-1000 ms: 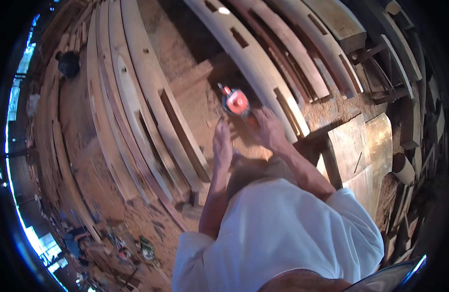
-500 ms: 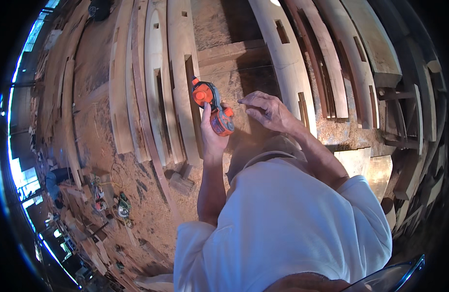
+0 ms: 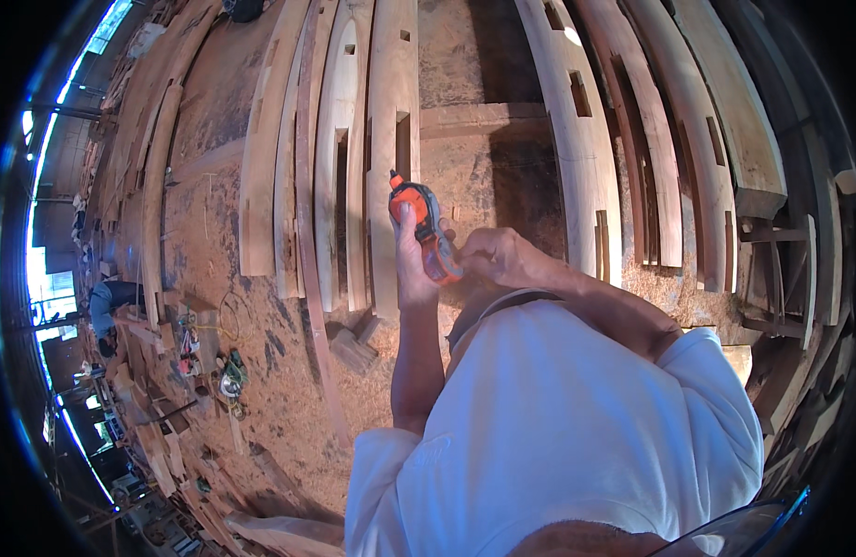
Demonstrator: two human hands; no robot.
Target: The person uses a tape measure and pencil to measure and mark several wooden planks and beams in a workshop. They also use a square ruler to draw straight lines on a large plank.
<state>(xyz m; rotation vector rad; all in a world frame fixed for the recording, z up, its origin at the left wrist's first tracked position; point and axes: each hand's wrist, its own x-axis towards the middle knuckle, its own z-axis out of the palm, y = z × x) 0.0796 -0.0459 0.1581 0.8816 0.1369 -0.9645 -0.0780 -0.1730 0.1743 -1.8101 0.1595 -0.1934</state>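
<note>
The line reel (image 3: 429,223) is a compact, long-bodied hand tool in bright orange with black and grey trim. It is gripped in the left hand (image 3: 414,260), whose thumb lies along its left side and partly covers the casing. Its narrow orange-and-dark nose (image 3: 395,178) points away from the person, tipped slightly left. Behind this sits a rounded orange front housing (image 3: 408,199), edged on the right by a curved dark-grey band. The orange-red rear housing (image 3: 439,261) swells out nearest the person, close to the right hand (image 3: 502,257); whether those fingers touch it cannot be told.
</note>
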